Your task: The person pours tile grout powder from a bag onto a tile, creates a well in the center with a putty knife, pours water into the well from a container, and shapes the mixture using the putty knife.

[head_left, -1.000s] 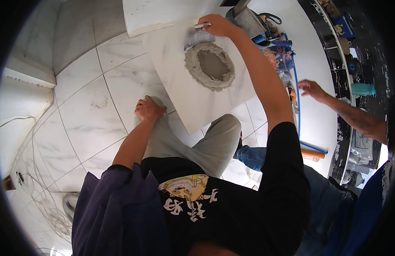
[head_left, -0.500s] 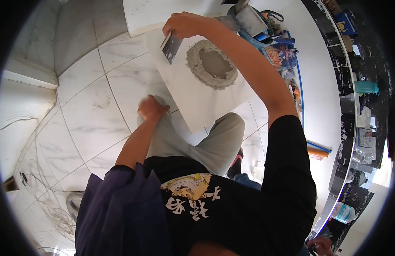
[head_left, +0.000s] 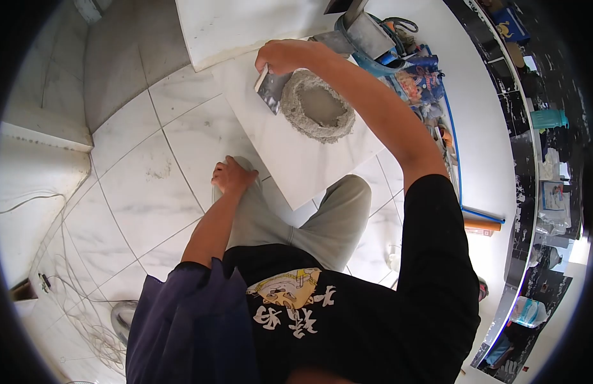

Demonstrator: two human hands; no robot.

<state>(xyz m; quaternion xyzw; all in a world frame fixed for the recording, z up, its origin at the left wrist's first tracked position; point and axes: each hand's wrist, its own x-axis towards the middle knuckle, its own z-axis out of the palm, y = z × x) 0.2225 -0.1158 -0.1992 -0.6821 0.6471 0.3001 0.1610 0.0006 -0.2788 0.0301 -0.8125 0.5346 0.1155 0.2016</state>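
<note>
My right hand (head_left: 278, 56) is wrapped round the handle of a flat metal scraper (head_left: 272, 91). The scraper's blade points down at the left edge of a ring of grey mortar (head_left: 303, 121). Inside that ring lies a smooth, wet-looking grey pool (head_left: 322, 105). Under the mortar is a white board (head_left: 271, 144), set at an angle on the tiled floor. My left hand (head_left: 232, 175) rests on my left knee, its fingers curled over the grey trouser leg.
A blue bucket (head_left: 373, 64) holding tools stands beyond the board, beside crumpled colourful bags (head_left: 421, 83). A blue rod (head_left: 455, 153) lies to the right. Coiled cable (head_left: 95, 333) is on the floor at lower left. Shelves with a teal bottle (head_left: 549, 119) line the far right.
The scraper has moved from the mortar's far edge to the left, then back beside the ring. Another person's arm and legs at the right have left view. My left hand stays on my knee.
</note>
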